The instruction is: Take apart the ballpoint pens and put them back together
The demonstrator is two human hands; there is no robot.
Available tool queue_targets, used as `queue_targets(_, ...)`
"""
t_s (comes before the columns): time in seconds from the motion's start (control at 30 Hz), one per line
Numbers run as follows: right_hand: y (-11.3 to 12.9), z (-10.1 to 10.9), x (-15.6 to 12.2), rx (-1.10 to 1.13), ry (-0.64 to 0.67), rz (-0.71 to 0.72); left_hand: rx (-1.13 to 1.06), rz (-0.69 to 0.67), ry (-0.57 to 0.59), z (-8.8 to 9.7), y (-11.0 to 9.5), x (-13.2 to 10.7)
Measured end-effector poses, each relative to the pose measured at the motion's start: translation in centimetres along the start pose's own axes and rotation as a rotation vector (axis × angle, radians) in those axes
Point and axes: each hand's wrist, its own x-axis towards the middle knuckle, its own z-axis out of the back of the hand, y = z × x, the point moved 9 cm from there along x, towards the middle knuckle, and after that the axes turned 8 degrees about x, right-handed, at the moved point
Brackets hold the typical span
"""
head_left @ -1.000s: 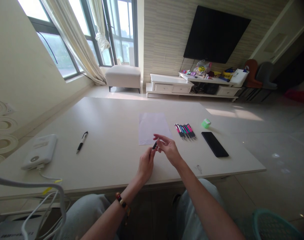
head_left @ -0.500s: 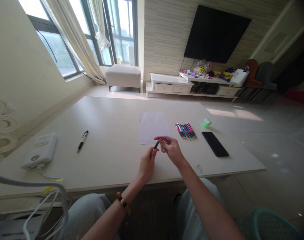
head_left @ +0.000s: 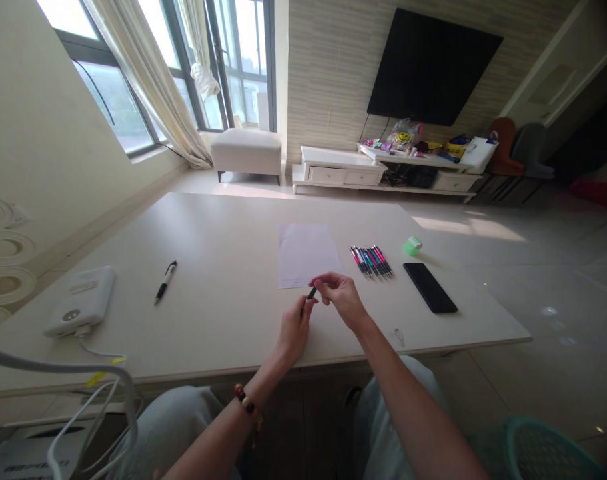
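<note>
Between my two hands is a pen (head_left: 312, 293), of which only a short dark stretch shows. My left hand (head_left: 294, 328) is closed round its lower part, above the front of the table. The fingertips of my right hand (head_left: 340, 297) pinch its upper end. Just beyond the hands lies a white sheet of paper (head_left: 308, 250), with faint writing along its near edge. A row of several coloured pens (head_left: 371, 262) rests to the right of the sheet. Off to the left, a white and black pen (head_left: 165, 283) lies alone.
On the white table (head_left: 223, 267) lie a black phone (head_left: 430, 287), a small green and white container (head_left: 412, 246) and a small clear loop (head_left: 398, 337). A white power bank (head_left: 82, 301) with a cable (head_left: 98, 353) is at left. A green basket (head_left: 548, 450) stands lower right.
My right fingers have shifted slightly and curled closer over the pen's upper end, so less of it shows. My left hand keeps its hold, and the things on the table stay put.
</note>
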Motion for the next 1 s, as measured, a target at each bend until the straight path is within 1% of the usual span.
queue_targets(0.03,0.2,0.3,0.0,-0.02,-0.038,0.02,0.0,-0.004,0.006,-0.1,0.0,0.0)
queue_targets(0.07,0.2,0.3,0.0,-0.021,-0.049,0.024,0.002,-0.007,0.011,-0.1,0.0,0.0)
queue_targets(0.17,-0.4,-0.6,-0.1,0.031,0.029,-0.022,0.01,-0.011,0.007,-0.2,0.1,0.0)
queue_targets(0.3,-0.2,0.1,-0.1,-0.027,-0.049,0.011,0.005,-0.026,0.018,-0.3,0.1,0.0)
queue_targets(0.4,-0.6,-0.5,-0.1,0.009,0.032,-0.026,0.012,-0.021,0.008,-0.2,0.1,0.0)
queue_targets(0.43,-0.6,-0.3,-0.1,-0.003,0.02,-0.023,0.013,-0.017,0.007,-0.2,0.1,0.1)
queue_targets(0.5,-0.2,0.7,-0.2,-0.067,-0.087,0.024,0.006,-0.012,0.019,-0.3,0.2,0.1)
queue_targets(0.53,0.0,1.0,-0.2,-0.083,-0.12,0.041,0.002,-0.014,0.022,-0.3,0.1,0.1)
queue_targets(0.57,-0.1,0.9,-0.2,-0.074,-0.115,0.044,0.001,-0.016,0.02,-0.2,0.1,0.1)
queue_targets(0.67,-0.6,-0.4,-0.1,0.049,0.005,0.011,0.002,-0.027,0.0,0.1,-0.2,0.0)
queue_targets(0.7,-0.7,-0.6,-0.1,0.077,0.009,0.008,0.001,-0.032,-0.006,0.2,-0.4,0.0)
queue_targets(0.77,-0.7,-0.1,-0.2,0.071,-0.074,0.025,0.009,-0.038,-0.021,0.4,-0.7,-0.2)
queue_targets(0.83,-0.3,0.6,-0.3,-0.015,-0.167,0.067,0.005,-0.034,-0.037,0.7,-1.0,-0.2)
queue_targets(0.9,0.6,0.8,-0.5,-0.151,-0.201,0.135,-0.081,-0.011,-0.055,1.1,-1.1,0.1)
queue_targets(0.93,1.1,0.7,-0.6,-0.218,-0.198,0.173,-0.172,0.014,-0.073,1.5,-1.0,0.4)
queue_targets(1.0,1.7,0.4,-0.9,-0.324,-0.159,0.226,-0.432,0.081,-0.116,2.3,-0.4,1.1)
